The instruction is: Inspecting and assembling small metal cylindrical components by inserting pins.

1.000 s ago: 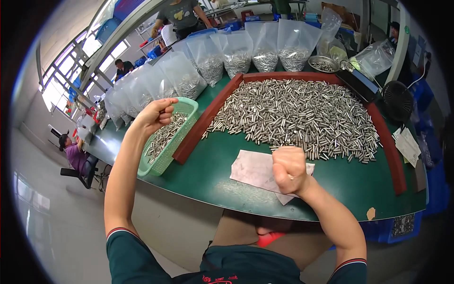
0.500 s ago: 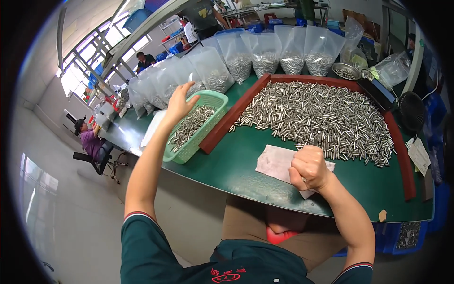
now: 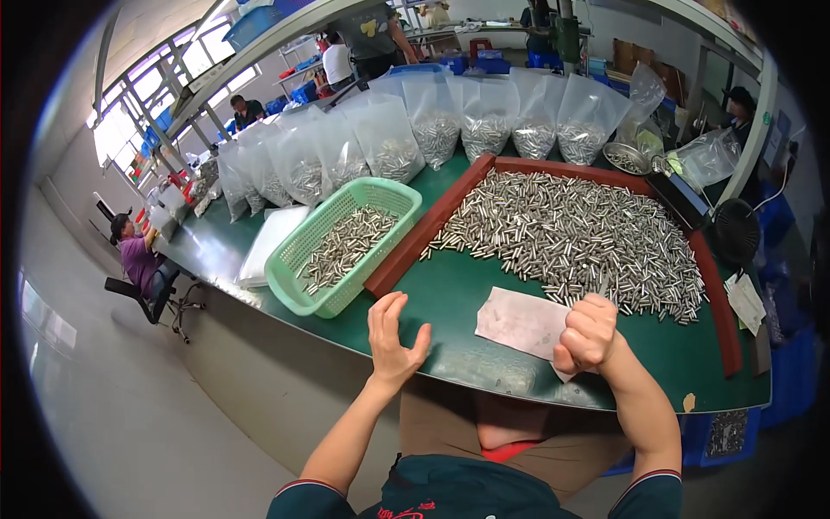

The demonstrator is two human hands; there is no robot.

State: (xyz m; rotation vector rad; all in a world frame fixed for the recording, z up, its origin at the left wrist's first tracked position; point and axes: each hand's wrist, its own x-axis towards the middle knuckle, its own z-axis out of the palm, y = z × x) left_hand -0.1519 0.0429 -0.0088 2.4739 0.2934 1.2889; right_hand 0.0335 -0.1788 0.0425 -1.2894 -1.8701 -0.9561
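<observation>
My left hand (image 3: pixel 394 344) hangs over the front table edge, below the green plastic basket (image 3: pixel 399 195). Its fingers are curved and its thumb stands apart, with nothing between them. Small metal pins (image 3: pixel 350 245) lie loose inside the basket. Closed in a fist, my right hand (image 3: pixel 591 333) is over the right end of a pale pink cloth (image 3: pixel 519 318). What the fist holds, if anything, is hidden by the fingers. Just beyond it spreads a large heap of shiny metal pins (image 3: pixel 562 225), bordered by a dark red wooden frame (image 3: pixel 432 227).
Clear plastic bags of pins (image 3: pixel 437 130) stand along the back. A metal dish (image 3: pixel 626 157), a dark scale-like device (image 3: pixel 679 195) and a black fan (image 3: pixel 737 227) sit at the right. White sheets (image 3: pixel 270 246) lie left of the basket. Several people are farther off.
My left hand has come back from above the basket, toward me and to the right, down to the front table edge. The right hand stays closed by the cloth. The view has shifted slightly.
</observation>
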